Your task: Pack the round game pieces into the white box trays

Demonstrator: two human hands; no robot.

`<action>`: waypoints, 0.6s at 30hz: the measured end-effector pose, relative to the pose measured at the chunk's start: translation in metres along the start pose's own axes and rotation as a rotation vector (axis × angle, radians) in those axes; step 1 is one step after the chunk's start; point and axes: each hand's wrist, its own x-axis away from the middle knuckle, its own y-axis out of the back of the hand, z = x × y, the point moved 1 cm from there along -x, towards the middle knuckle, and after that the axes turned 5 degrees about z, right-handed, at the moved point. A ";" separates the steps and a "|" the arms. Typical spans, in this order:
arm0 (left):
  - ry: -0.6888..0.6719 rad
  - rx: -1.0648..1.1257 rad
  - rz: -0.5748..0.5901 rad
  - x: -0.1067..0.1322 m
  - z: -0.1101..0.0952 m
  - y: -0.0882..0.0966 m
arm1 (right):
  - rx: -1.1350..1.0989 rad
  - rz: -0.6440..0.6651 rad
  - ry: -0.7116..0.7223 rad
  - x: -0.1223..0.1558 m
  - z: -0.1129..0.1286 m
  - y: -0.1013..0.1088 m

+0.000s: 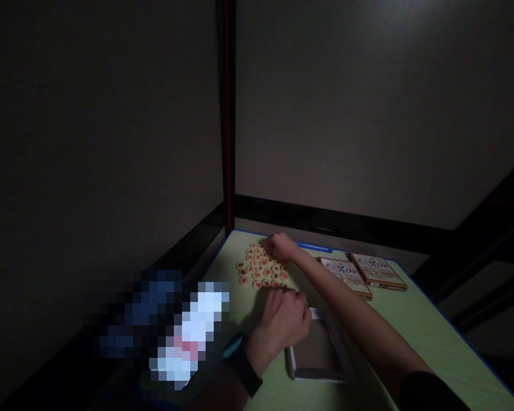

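Green table point(420, 322) | round pieces point(267, 273) | left hand point(282, 317), right hand point(281, 246): fingers curled, hold unclear

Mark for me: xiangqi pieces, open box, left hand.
Xiangqi pieces point(267, 273): head view, one piece's face.
Open box point(316, 349): head view, bare inside floor.
Left hand point(285, 315): head view, back of hand.

No word or number can be read for certain. The round pieces point(257, 284) lying between the fingers of the right hand point(280, 246) and those of the left hand point(285, 315) bear red or dark characters, too small to make out; dark brush-like lettering on the nearer box point(346, 273) and the farther box point(377, 267), right of all the fingers, is too blurred.
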 end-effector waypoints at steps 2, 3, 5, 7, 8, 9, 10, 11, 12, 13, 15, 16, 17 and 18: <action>0.014 -0.004 -0.002 0.000 0.000 0.000 | 0.009 0.002 -0.014 -0.001 0.001 -0.001; 0.018 -0.006 0.000 -0.001 0.001 0.001 | 0.012 0.003 -0.017 -0.002 0.001 -0.002; 0.022 -0.009 0.002 -0.001 0.001 0.001 | 0.015 0.004 -0.012 -0.003 0.001 -0.004; 0.013 -0.008 0.001 -0.001 0.001 0.000 | 0.009 0.007 0.001 -0.004 0.001 -0.006; 0.006 -0.006 0.003 -0.001 0.001 0.000 | 0.003 0.010 0.008 -0.004 0.000 -0.006; -0.002 -0.003 0.007 -0.001 0.001 0.000 | -0.006 0.014 0.015 -0.005 0.000 -0.006; -0.011 0.001 0.013 -0.001 0.001 -0.001 | -0.017 0.018 0.022 -0.005 -0.001 -0.007; -0.019 0.006 0.017 -0.001 0.000 -0.001 | -0.030 0.023 0.029 -0.006 -0.002 -0.007; -0.026 0.010 0.020 -0.001 0.000 -0.002 | -0.043 0.028 0.036 -0.006 -0.002 -0.007; -0.032 0.014 0.020 -0.001 0.000 -0.002 | -0.058 0.034 0.044 -0.006 -0.002 -0.007; -0.041 0.018 0.018 -0.001 0.000 -0.003 | -0.087 0.048 0.062 -0.007 -0.002 -0.006; -0.042 0.017 0.016 -0.001 0.001 -0.003 | -0.102 0.053 0.073 -0.007 -0.001 -0.006; -0.041 0.015 0.016 -0.001 0.001 -0.002 | -0.115 0.056 0.084 -0.007 -0.001 -0.006; -0.039 0.013 0.016 -0.001 0.000 -0.002 | -0.125 0.056 0.092 -0.006 -0.001 -0.005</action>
